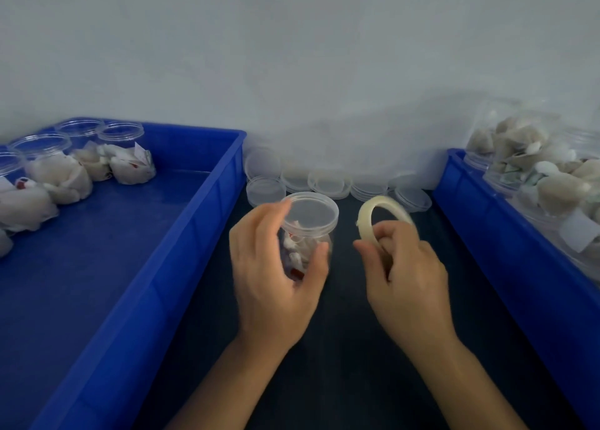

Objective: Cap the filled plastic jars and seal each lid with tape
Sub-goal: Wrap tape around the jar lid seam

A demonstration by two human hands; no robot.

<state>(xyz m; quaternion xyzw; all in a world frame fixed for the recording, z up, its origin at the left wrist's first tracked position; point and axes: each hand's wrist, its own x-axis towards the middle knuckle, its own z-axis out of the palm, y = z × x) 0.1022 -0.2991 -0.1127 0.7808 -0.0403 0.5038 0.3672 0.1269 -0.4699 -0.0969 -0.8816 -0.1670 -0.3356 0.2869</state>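
- Your left hand (pixel 272 267) curls round the capped jar (pixel 306 234), fingers on its far-left side and thumb on its near side, holding it over the middle of the dark bench (pixel 324 364), between the two blue trays.
- The jar stands upright or very nearly so; its long axis runs up toward you, so the clear lid (pixel 310 210) faces up and the seam under the lid runs round as a level ring.
- Your right hand (pixel 406 277) pinches the tape roll (pixel 383 215) at its near rim, thumb and fingers closed on the band. The roll stands on edge, its open hole facing you.
- This is the relation that matters: the roll sits just beside the jar, on its right, at about lid height, with a narrow gap between them. They are not touching.
- A small raised bit on the roll's left edge may be the free end; the blur leaves that unsure.
- Judged from this, the lid is on and no tape shows on it yet. Your right hand is the nearer one to bring tape leftward to the seam.
- Spare lids (pixel 328 181) lie along the far edge of the bench.
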